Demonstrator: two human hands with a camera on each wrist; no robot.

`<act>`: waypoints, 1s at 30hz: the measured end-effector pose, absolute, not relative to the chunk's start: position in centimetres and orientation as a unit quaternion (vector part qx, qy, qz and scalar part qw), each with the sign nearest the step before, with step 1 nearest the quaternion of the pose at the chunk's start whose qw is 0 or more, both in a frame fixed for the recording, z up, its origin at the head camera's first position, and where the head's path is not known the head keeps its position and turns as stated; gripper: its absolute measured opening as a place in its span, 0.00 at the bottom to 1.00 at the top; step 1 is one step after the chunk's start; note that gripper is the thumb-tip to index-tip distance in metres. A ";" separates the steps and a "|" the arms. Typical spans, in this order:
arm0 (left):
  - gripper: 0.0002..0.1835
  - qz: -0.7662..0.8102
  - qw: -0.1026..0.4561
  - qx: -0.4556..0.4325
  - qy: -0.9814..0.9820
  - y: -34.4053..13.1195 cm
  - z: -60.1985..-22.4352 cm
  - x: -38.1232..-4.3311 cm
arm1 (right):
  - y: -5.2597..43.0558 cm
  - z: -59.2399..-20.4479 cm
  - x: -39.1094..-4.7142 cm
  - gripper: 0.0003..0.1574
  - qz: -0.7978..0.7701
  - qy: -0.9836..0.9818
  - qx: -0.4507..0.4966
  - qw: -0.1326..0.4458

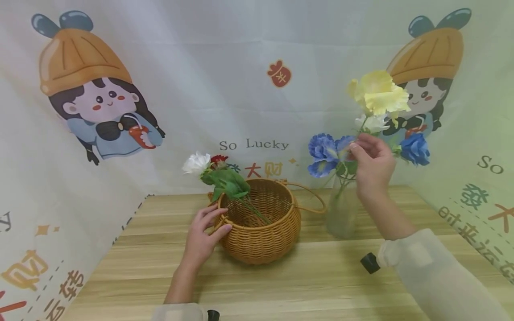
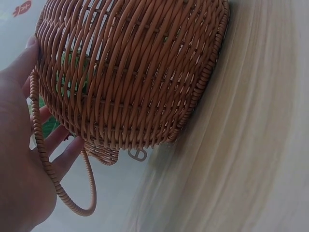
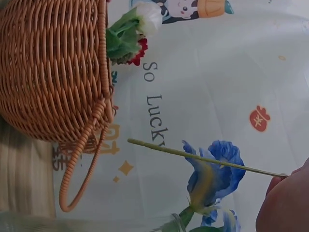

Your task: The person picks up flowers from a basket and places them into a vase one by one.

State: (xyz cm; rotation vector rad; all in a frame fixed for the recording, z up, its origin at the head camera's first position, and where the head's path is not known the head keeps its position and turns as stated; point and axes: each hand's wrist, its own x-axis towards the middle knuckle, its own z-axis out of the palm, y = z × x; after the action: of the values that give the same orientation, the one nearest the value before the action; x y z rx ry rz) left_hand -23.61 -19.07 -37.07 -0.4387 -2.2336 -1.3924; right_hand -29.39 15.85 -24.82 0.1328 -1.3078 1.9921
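Note:
At the rim of a brown wicker basket [image 1: 261, 240], my left hand [image 1: 202, 236] holds its left side, fingertips at the edge. The basket's loop handle [image 2: 46, 159] crosses that hand in the left wrist view. A white flower [image 1: 196, 163] and a red flower [image 1: 218, 161] with green leaves lean out of the basket. My right hand [image 1: 375, 165] pinches a thin green stem [image 3: 207, 159] above a glass vase [image 1: 341, 218]; the stem's bare end points toward the basket. A large yellow flower [image 1: 379, 93] stands just above this hand.
Blue iris blooms [image 1: 322, 151] and a blue flower [image 1: 415, 149] show around the vase's mouth, with a white flower [image 1: 373, 123] below the yellow one. Basket and vase stand on a wood-grain table [image 1: 281, 285]. A printed cloth [image 1: 201, 89] hangs behind and at the sides.

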 end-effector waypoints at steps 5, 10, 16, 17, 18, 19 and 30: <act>0.17 -0.513 0.228 -0.155 -0.813 -19.0 -37.0 -23.6 | 16.8 -24.3 -29.7 0.11 0.767 -0.505 0.039 0.395; 0.16 -0.515 0.220 -0.151 -0.814 -18.9 -36.9 -23.6 | 17.7 -23.6 -29.8 0.11 0.767 -0.483 0.036 0.421; 0.16 -0.516 0.218 -0.147 -0.815 -18.9 -37.0 -23.7 | 18.3 -22.9 -29.7 0.12 0.767 -0.446 0.037 0.460; 0.16 -0.515 0.219 -0.148 -0.815 -18.9 -37.0 -23.8 | 18.4 -22.9 -29.6 0.11 0.764 -0.443 0.038 0.468; 0.16 -0.516 0.219 -0.149 -0.815 -19.0 -37.3 -24.0 | 18.4 -22.9 -29.6 0.11 0.761 -0.438 0.041 0.476; 0.16 -0.516 0.220 -0.150 -0.814 -19.1 -37.7 -24.3 | 18.5 -22.8 -29.6 0.11 0.760 -0.432 0.044 0.483; 0.18 -0.505 0.238 -0.155 -0.815 -20.4 -40.5 -26.6 | 18.9 -23.1 -29.8 0.10 0.756 -0.453 0.023 0.472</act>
State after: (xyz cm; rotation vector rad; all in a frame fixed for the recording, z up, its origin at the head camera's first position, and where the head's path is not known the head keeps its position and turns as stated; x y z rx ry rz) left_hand -26.64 -20.44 -40.46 -0.4236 -2.2343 -1.3825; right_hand -29.82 18.87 -23.10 0.0561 -1.1097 1.8500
